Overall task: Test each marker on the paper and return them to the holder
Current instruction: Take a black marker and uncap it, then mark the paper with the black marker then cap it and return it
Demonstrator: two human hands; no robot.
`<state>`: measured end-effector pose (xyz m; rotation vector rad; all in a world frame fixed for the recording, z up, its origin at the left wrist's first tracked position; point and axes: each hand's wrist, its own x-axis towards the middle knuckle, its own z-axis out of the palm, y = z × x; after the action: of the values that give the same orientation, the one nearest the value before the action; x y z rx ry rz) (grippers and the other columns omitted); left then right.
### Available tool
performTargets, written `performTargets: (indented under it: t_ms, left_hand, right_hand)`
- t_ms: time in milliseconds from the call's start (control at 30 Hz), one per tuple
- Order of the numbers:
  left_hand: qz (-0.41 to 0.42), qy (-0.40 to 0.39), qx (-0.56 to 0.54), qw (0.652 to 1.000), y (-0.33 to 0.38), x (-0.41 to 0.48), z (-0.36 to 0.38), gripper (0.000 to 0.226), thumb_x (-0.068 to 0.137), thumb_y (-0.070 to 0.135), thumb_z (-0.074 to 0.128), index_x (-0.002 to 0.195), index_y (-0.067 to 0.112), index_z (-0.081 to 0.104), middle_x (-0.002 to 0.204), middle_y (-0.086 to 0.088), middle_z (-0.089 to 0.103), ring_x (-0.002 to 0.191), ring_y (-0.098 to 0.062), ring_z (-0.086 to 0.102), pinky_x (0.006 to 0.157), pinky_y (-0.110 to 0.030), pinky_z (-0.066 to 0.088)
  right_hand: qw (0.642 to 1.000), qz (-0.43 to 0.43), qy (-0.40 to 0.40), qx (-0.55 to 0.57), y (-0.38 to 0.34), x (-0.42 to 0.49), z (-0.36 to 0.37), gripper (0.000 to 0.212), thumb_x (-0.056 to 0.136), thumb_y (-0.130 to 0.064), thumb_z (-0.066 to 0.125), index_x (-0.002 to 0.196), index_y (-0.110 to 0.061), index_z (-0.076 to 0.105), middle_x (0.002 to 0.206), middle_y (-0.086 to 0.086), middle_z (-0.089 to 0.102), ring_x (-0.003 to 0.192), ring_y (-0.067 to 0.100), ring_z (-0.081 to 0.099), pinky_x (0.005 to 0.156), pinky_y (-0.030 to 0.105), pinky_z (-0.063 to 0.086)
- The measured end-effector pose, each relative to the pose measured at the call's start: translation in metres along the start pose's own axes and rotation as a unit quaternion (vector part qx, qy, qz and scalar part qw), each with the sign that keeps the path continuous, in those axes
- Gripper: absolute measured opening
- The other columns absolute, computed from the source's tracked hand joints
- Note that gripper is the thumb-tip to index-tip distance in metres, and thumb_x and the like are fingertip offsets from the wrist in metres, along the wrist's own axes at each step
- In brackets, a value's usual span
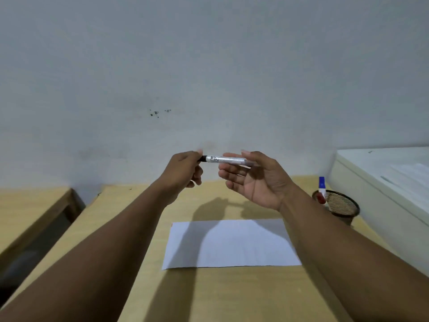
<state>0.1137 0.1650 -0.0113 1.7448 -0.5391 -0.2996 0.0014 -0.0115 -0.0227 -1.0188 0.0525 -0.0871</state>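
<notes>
Both hands are raised above the desk (232, 293), holding a white-barrelled marker (226, 159) level between them, well above the paper (232, 245). The left hand (183, 174) has its fingertips pinched together on the dark end of the marker, which looks like the cap; the right hand (253, 180) cradles the other end of the barrel, its thumb over the top and its other fingers spread loosely underneath, so the hold there looks light rather than tight. My reading is that this is a capping or uncapping step: the sheet shows no ink strokes that I can make out, which suggests the marker has not yet been tested, though faint marks could be lost in the shadow of the arms. If so, the next move calls for the right hand to firm its hold on the barrel while the left pulls the cap straight off along the marker's axis, then for the tip to come down to the bare sheet. The mesh holder (341, 206) stands to the right near the far edge of the desk, well apart from the hands, with a blue-capped marker (322, 189) upright in it
</notes>
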Motion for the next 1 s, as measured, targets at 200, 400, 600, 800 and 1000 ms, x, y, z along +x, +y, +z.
performTargets:
  t_ms: [200,400,600,800,1000]
  left_hand:
    - [-0.059,0.012,-0.015,0.998,-0.054,-0.014,-0.037,0.042,0.102,0.046,0.047,0.081,0.011,0.053,0.051,0.003,0.046,0.05,-0.019,0.052,0.07,-0.037,0.039]
    - [-0.095,0.084,-0.114,0.985,-0.084,-0.02,-0.076,0.039,0.105,0.038,0.047,0.083,0.008,0.058,0.045,0.009,0.032,0.042,-0.016,0.037,0.057,-0.029,0.037]
    - [-0.02,0.018,0.291,0.956,-0.124,-0.028,-0.1,0.045,0.094,0.04,0.064,0.063,0.008,0.057,0.051,0.01,0.064,0.062,-0.013,0.063,0.057,-0.026,0.041]
    - [0.019,-0.049,0.466,0.883,-0.151,-0.027,-0.081,0.034,0.082,0.048,0.056,0.061,0.025,0.043,0.064,0.006,0.054,0.068,-0.023,0.053,0.057,-0.03,0.034]
    - [-0.018,-0.079,0.449,0.89,-0.152,-0.024,-0.081,0.033,0.08,0.056,0.063,0.08,0.027,0.048,0.082,0.012,0.062,0.078,-0.018,0.058,0.066,-0.034,0.044]
  right_hand:
    - [0.991,0.024,0.109,-0.078,0.055,0.042,0.04,0.019,0.09,-0.026,0.077,0.083,-0.012,0.066,0.066,0.007,0.068,0.053,0.017,0.063,0.049,0.024,0.045]
    - [0.992,-0.01,0.041,-0.117,0.058,0.054,0.04,0.012,0.095,-0.006,0.067,0.084,-0.01,0.065,0.073,0.013,0.068,0.066,0.024,0.065,0.056,0.027,0.048]
    - [0.978,0.041,0.061,-0.197,0.071,0.055,0.027,0.019,0.099,-0.016,0.059,0.108,-0.007,0.073,0.092,0.018,0.078,0.076,0.029,0.078,0.057,0.032,0.055]
    - [0.946,-0.031,0.16,-0.281,0.134,0.063,0.033,0.013,0.084,-0.01,0.077,0.075,-0.01,0.067,0.059,0.011,0.066,0.04,0.015,0.054,0.039,0.021,0.039]
    - [0.936,-0.026,0.184,-0.299,0.166,0.068,0.035,0.012,0.081,-0.019,0.077,0.078,-0.011,0.07,0.067,0.014,0.076,0.053,0.026,0.07,0.044,0.025,0.042]
